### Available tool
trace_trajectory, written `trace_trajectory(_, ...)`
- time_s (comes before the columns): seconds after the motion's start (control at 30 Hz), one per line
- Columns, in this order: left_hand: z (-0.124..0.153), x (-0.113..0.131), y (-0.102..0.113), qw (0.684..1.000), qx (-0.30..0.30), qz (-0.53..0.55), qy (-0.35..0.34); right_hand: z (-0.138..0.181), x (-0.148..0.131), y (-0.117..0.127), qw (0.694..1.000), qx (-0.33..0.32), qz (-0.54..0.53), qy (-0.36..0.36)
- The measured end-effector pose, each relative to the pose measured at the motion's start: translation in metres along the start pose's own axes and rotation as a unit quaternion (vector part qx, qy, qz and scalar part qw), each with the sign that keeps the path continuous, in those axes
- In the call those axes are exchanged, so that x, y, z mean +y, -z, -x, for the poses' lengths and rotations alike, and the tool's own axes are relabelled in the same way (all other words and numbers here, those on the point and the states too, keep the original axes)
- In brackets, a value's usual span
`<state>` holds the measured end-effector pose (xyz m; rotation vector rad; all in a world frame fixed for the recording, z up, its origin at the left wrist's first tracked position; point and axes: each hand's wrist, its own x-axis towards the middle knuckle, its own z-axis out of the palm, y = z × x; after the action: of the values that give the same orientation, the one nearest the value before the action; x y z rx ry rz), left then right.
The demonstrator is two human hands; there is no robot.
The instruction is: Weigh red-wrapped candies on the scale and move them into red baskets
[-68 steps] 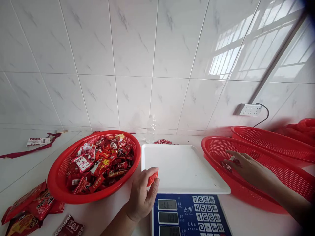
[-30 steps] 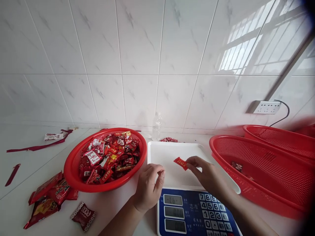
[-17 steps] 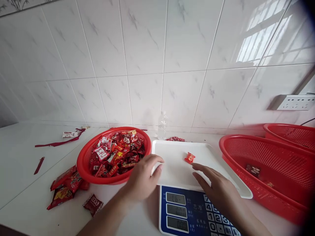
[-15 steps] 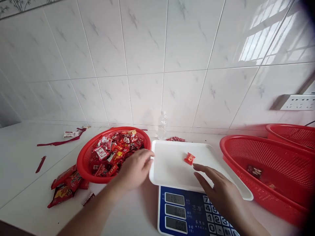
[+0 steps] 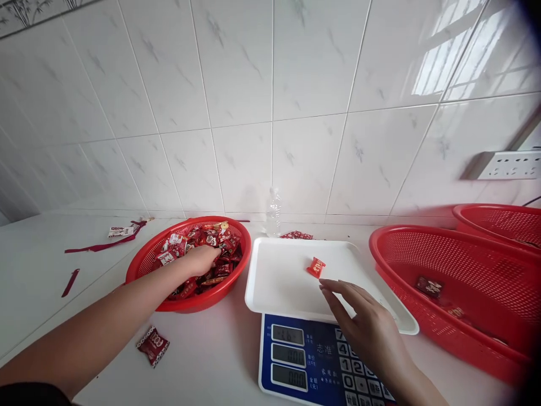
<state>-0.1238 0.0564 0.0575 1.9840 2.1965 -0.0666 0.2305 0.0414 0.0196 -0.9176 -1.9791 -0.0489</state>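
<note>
My left hand (image 5: 203,260) reaches into a red perforated basket (image 5: 139,254) heaped with small wrapped snacks (image 5: 186,286). Its fingertips sink among the wrappers, so what they hold is hidden. Over a white tray (image 5: 274,282), my right hand (image 5: 359,304) is loosely curved, thumb and index tips close together with nothing visible between them. Just beyond those fingertips lies a small red wrapped candy (image 5: 316,267) on the tray. The tray rests on a blue digital scale (image 5: 304,355) with three displays and a keypad.
At right stands a larger red basket (image 5: 406,248) with a few packets, another red basket (image 5: 494,211) behind it. A clear plastic bottle (image 5: 273,213) is by the tiled wall. One dark red packet (image 5: 153,345) lies on the table. A ribbon (image 5: 105,245) lies at far left.
My left hand has moved from the tray's left edge into the basket of snacks. My right hand stays by the candy, its thumb and index tips closer together. The view has shifted slightly.
</note>
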Motion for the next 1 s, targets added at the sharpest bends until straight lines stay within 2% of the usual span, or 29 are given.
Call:
trace_trajectory(0.17,-0.002,0.002,0.025,0.989,-0.014,0.146,-0.017,0.001,-0.001,0.002,1.000,-0.017,-0.013,-0.021)
trace_trajectory(0.3,0.005,0.022,0.038,0.969,-0.016,0.244,-0.030,0.002,-0.002,0.003,0.999,-0.018,-0.019,-0.028)
trace_trajectory(0.4,0.009,0.045,0.038,0.949,-0.006,0.308,-0.069,0.002,-0.001,0.003,1.000,-0.015,-0.015,-0.023)
trace_trajectory(0.53,0.011,0.079,0.026,0.906,-0.025,0.402,-0.134,0.001,0.002,0.002,0.999,-0.024,0.015,-0.015)
trace_trajectory(0.63,0.012,0.104,0.011,0.921,-0.020,0.347,-0.177,0.002,0.004,0.001,0.999,-0.025,0.040,-0.007)
trace_trajectory(0.77,0.007,0.132,-0.009,0.949,0.029,0.208,-0.235,0.001,0.004,0.002,0.999,-0.015,0.042,-0.004)
trace_trajectory(0.9,-0.001,0.157,-0.021,0.943,0.091,0.192,-0.257,-0.001,0.003,0.004,1.000,-0.004,0.029,-0.013)
trace_trajectory(1.0,-0.005,0.176,-0.029,0.917,0.133,0.196,-0.322,-0.001,0.004,0.005,1.000,0.003,0.020,-0.020)
